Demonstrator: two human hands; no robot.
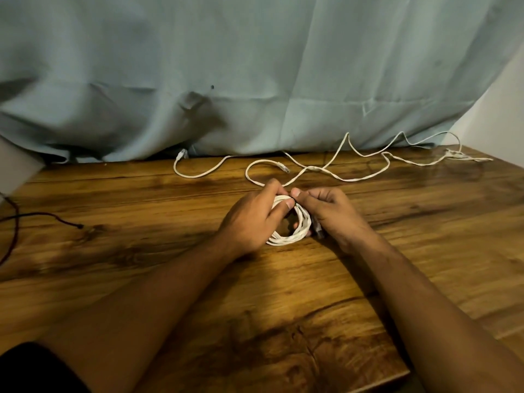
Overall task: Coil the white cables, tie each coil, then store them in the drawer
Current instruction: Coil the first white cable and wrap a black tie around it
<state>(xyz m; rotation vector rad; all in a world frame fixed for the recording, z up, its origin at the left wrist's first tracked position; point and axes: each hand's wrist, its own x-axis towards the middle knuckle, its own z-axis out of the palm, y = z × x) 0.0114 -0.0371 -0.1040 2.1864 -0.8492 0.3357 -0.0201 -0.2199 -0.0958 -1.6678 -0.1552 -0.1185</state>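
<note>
Bare left hand (pixel 252 221), right hand (pixel 330 215), forearms (pixel 170 285).

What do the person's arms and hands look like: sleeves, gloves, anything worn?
Left forearm and right forearm are bare, with no sleeve in view down to the frame edge. Left hand and right hand are ungloved; no ring, watch or wristband shows.

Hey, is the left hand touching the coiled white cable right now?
Touching. The head view shows the left hand gripping the white coil, its thumb pressed on the coil's top strands with no gap.
</note>
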